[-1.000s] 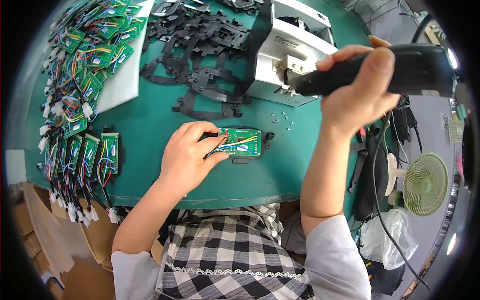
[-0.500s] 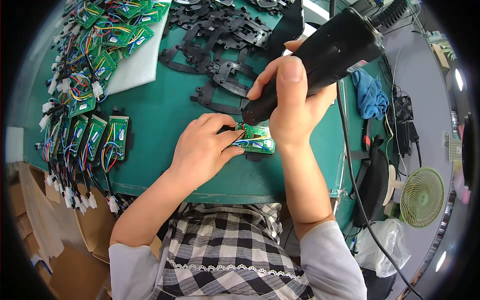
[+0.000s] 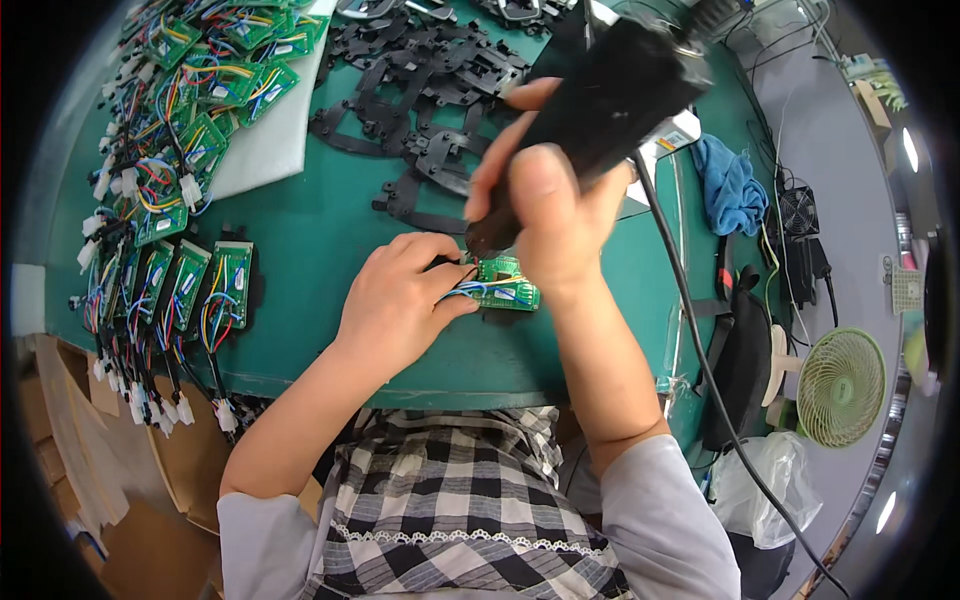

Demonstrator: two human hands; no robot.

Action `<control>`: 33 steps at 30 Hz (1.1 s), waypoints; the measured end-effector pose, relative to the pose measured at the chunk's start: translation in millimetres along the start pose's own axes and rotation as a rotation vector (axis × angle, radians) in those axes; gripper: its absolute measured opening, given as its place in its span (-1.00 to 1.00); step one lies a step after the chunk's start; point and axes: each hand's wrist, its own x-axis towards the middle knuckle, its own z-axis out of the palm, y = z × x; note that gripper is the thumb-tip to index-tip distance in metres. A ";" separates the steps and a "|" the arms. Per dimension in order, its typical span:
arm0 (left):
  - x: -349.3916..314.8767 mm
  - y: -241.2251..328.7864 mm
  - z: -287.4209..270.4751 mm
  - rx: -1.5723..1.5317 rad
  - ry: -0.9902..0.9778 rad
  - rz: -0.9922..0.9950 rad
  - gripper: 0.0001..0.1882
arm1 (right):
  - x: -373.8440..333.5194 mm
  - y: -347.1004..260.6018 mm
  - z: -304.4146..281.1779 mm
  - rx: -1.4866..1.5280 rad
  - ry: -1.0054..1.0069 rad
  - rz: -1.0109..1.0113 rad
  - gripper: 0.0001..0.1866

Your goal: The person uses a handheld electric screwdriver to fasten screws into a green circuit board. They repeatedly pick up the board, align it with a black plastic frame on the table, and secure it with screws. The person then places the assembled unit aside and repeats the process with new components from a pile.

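Green circuit board [image 3: 505,291]: near the front edge of the green worktop [image 3: 330,240], long axis left-right. Left hand [image 3: 400,300] pins its left end, fingers closed on its wires. Right hand [image 3: 545,215], gripping black power screwdriver [image 3: 590,110], tip down directly above the board.

Green worktable [image 3: 330,240], grey floor [image 3: 830,150], perhaps cardboard [image 3: 70,430]
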 end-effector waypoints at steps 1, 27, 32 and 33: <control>-0.6 -0.5 -0.9 -0.028 -0.010 -0.008 -0.69 | 3.3 -3.3 -7.7 -0.040 0.069 0.024 -0.34; 7.7 -11.3 -3.6 -0.064 -0.068 -0.037 -0.81 | -26.8 -32.9 -17.8 0.040 0.024 0.101 -0.21; 6.6 -12.1 -2.3 -0.070 -0.045 -0.039 -0.86 | -29.6 -24.8 -4.9 -0.074 0.009 0.031 -0.20; 7.1 -12.8 -1.2 -0.067 -0.033 -0.029 -0.85 | -29.5 -23.2 -3.4 -0.098 0.012 0.007 -0.21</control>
